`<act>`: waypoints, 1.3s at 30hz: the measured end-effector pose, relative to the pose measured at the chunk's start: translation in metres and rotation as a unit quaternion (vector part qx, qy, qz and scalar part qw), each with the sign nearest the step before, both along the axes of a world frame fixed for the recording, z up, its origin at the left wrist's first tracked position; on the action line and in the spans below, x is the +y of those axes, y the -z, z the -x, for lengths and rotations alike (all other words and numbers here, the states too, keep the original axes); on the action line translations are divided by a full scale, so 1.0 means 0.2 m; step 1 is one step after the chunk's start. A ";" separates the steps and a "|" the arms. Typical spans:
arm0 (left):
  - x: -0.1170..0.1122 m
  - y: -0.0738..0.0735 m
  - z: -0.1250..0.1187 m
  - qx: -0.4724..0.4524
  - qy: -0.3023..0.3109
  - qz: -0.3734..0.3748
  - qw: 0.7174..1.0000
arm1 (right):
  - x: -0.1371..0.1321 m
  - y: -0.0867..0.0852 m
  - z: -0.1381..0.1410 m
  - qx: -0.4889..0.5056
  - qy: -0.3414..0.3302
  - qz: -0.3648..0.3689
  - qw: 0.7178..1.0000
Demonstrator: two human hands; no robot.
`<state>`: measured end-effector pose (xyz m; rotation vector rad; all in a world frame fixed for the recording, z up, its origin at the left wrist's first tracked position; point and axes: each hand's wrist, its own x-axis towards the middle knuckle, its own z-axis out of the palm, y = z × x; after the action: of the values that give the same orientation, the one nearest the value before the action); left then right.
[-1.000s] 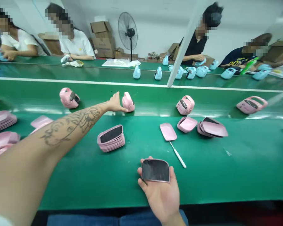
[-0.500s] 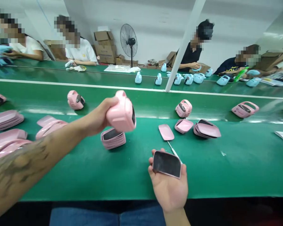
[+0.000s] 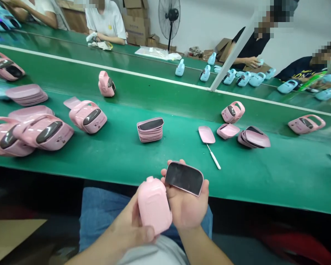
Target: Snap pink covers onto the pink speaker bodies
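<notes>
My left hand (image 3: 135, 225) is wrapped round a pink plastic device (image 3: 154, 206), held over my lap with its smooth end towards me. Close beside it, my right hand (image 3: 188, 210) lies palm up. Across its fingers rests a curved cover panel (image 3: 184, 178) with a dark inner face and a pink rim. The device overlaps the edge of the right palm; whether they touch I cannot tell. Beyond the hands, a stack of similar panels (image 3: 150, 131) stands on the green bench (image 3: 121, 154). A white-handled screwdriver (image 3: 215, 159) lies further right, its tip at a loose pink panel (image 3: 206, 134).
Several pink devices (image 3: 55, 132) crowd the bench at left, near stacked panels (image 3: 30, 95). More panels (image 3: 254, 138) lie at right. Behind a low white rail (image 3: 121, 71), co-workers sit or stand around light-blue devices (image 3: 256, 79). A slanted white post (image 3: 231, 55) rises there.
My left hand has brought the pink device from above the bench down and towards me, beside my right hand. The right hand still holds the panel. The view has tilted down.
</notes>
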<state>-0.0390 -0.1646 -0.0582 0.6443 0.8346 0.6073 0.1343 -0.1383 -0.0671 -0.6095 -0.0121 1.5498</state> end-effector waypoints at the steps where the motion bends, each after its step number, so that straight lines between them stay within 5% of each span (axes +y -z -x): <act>1: -0.01 0.00 0.00 0.026 -0.012 -0.013 0.999 | 0.01 -0.01 0.00 0.001 -0.001 -0.001 1.000; 8: 0.11 -0.01 0.12 0.171 -0.086 -0.119 0.974 | 0.07 -0.02 0.00 0.007 -0.026 -0.074 0.997; 12: 0.21 0.01 0.18 0.128 -0.064 -0.077 0.987 | 0.04 0.04 0.00 -0.018 -0.040 -0.097 0.994; 18: 0.26 -0.02 0.11 0.077 -0.034 -0.035 0.996 | -0.03 0.09 0.01 -0.148 -0.013 -0.126 0.981; 23: 0.25 -0.02 0.07 0.070 -0.001 -0.036 0.997 | -0.05 0.13 -0.02 -0.310 -0.072 -0.194 0.928; 32: 0.23 0.00 0.07 0.056 0.006 -0.067 0.996 | -0.07 0.15 -0.12 -0.524 -0.124 -0.318 0.780; 39: 0.25 -0.05 0.06 0.022 0.035 -0.051 0.998 | -0.08 0.10 -0.14 -0.552 -0.159 -0.313 0.756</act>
<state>-0.0515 -0.1152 -0.0490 0.7801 0.8218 0.5762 0.1615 -0.1552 -0.0862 -0.9100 -1.5475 1.1615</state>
